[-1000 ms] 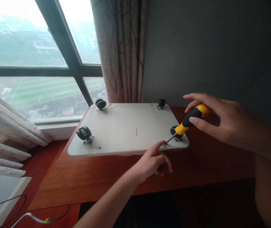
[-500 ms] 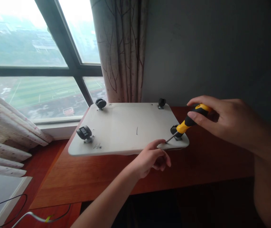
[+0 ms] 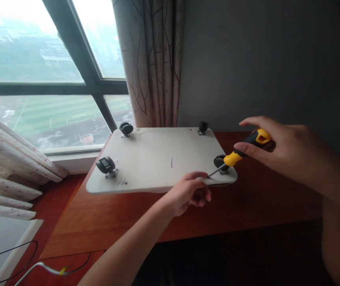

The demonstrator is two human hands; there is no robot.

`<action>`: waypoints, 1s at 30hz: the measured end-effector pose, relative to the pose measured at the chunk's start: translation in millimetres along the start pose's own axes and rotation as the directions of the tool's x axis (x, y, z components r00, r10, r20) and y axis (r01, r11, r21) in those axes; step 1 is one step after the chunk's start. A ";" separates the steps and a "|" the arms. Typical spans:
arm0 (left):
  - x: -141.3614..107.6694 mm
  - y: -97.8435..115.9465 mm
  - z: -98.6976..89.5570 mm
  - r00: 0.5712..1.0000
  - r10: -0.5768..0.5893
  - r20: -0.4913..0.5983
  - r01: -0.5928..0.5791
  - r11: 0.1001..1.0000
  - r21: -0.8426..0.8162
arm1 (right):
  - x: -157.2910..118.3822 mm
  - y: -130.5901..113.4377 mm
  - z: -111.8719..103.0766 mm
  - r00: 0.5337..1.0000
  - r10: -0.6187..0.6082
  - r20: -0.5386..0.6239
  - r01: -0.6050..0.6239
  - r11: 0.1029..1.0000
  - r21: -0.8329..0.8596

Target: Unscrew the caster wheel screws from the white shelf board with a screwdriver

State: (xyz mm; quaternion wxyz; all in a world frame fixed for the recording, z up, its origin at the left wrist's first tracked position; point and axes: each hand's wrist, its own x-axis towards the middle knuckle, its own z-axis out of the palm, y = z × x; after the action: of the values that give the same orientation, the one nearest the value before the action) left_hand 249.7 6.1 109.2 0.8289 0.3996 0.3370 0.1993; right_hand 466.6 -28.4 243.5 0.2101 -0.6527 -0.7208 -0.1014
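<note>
My right hand holds a yellow and black screwdriver by its handle, thumb along the side and index finger raised off it. The metal shaft slants down left to the near right edge of a white board. My left hand is at that edge, index finger and thumb drawn together at the screwdriver's tip, the other fingers curled. Whatever they pinch is too small to make out. A black caster stands on the board just behind the shaft.
More black casters stand at the board's other corners, including the near left caster. The board lies on a reddish-brown wooden table. A window and curtain are behind. Cables hang at lower left.
My right hand and the screwdriver handle have shifted slightly right, and the handle has turned. My left thumb and fingers have drawn in closer to the tip. The board has stayed in place.
</note>
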 end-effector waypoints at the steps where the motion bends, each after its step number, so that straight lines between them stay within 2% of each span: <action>1: -0.2 1.5 0.7 1.000 -0.007 -0.007 0.007 1.000 0.014 | 0.6 0.0 0.5 1.000 0.020 -0.006 -0.020 0.999 -0.030; 4: 0.0 5.7 0.3 0.999 -0.035 -0.019 0.036 0.997 0.075 | 1.3 1.2 -1.5 0.999 -0.002 0.036 0.002 1.000 0.001; 9: 1.6 16.8 -5.5 0.996 -0.084 0.006 0.080 0.966 0.248 | -1.9 3.8 -9.8 0.979 -0.129 0.160 0.105 0.983 0.153; 14: 1.5 30.0 -7.1 0.991 -0.127 0.052 0.097 0.914 0.394 | -4.2 1.3 -10.4 0.973 -0.153 0.171 0.123 0.977 0.173; 19: -2.5 34.2 -5.9 0.994 -0.111 0.017 0.096 0.921 0.379 | -6.0 -0.9 -10.6 0.978 -0.138 0.158 0.111 0.979 0.169; 30: -2.4 27.2 -3.1 0.986 -0.146 0.077 0.106 0.919 0.380 | -10.9 -6.1 -10.4 0.984 -0.133 0.117 0.114 0.981 0.154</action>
State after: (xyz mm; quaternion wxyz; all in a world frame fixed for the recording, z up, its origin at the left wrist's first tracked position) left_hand 244.1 22.6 130.4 0.7648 0.5377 0.3503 0.0566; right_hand 463.1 -43.3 248.7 0.2048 -0.5945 -0.7773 -0.0194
